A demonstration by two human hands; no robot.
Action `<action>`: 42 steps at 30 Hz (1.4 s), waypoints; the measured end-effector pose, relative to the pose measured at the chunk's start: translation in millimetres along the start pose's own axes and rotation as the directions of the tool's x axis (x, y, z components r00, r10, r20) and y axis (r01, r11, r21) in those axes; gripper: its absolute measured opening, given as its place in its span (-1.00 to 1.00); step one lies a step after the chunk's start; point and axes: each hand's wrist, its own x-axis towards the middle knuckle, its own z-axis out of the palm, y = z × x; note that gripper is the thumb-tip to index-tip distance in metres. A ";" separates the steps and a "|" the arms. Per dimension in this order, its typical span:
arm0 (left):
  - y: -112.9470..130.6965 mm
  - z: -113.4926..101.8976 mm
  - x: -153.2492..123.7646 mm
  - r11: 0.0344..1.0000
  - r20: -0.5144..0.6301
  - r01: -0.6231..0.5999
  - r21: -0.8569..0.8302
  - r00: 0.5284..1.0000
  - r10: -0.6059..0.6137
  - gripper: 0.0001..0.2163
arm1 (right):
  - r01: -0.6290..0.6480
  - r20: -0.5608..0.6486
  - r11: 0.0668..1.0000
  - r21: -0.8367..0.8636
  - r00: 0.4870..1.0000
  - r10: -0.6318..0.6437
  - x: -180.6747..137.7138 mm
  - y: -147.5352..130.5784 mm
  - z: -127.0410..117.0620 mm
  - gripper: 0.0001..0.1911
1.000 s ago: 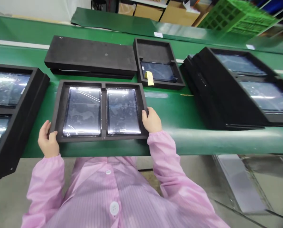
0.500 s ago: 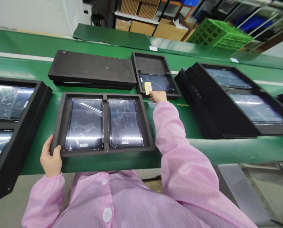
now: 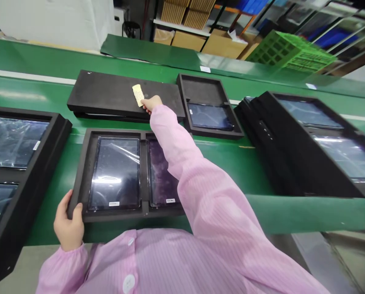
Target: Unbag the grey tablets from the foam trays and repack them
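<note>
My right hand [image 3: 152, 103] pinches a small yellow printed slip of paper [image 3: 138, 95] over a closed black foam tray stack [image 3: 109, 92]. In front of me lies a black foam tray [image 3: 144, 204] with two compartments. One tablet screen in clear film [image 3: 116, 171] fills its left compartment. A second screen [image 3: 160, 175], partly hidden by my right sleeve, lies in the other. My left hand [image 3: 68, 224] grips the tray's lower left corner, thumb on the rim. Beyond my right forearm, another foam tray [image 3: 200, 130] holds one screen [image 3: 211, 116] in its nearer compartment.
To the left stands a foam tray stack [image 3: 44, 163] with screens in the top one. On the right, stacked black trays [image 3: 262, 163] carry more screens. All rest on a green work surface [image 3: 225, 163]. A green crate [image 3: 292, 51] and cardboard boxes [image 3: 222, 44] are behind.
My right hand has moved left with the yellow slip, from the single-screen tray to above the closed tray stack. My left hand keeps its grip on the near tray's corner.
</note>
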 end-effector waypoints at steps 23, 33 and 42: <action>16.8 3.2 -26.4 0.420 0.354 -0.907 0.000 0.393 0.849 -0.69 | 0.185 -0.323 0.741 -0.646 0.813 -0.485 -63.0 251.8 -210.7 -0.61; 34.4 8.1 -35.3 0.502 0.473 -0.860 0.092 0.481 0.738 -0.85 | 0.093 -0.428 0.751 -0.654 0.773 -0.469 -33.3 246.8 -208.7 -0.68; 17.7 -14.1 -30.9 0.588 0.131 -0.739 0.330 0.652 0.747 -0.90 | 0.545 0.122 0.478 -0.689 0.736 -0.665 -108.5 93.2 -108.9 -0.63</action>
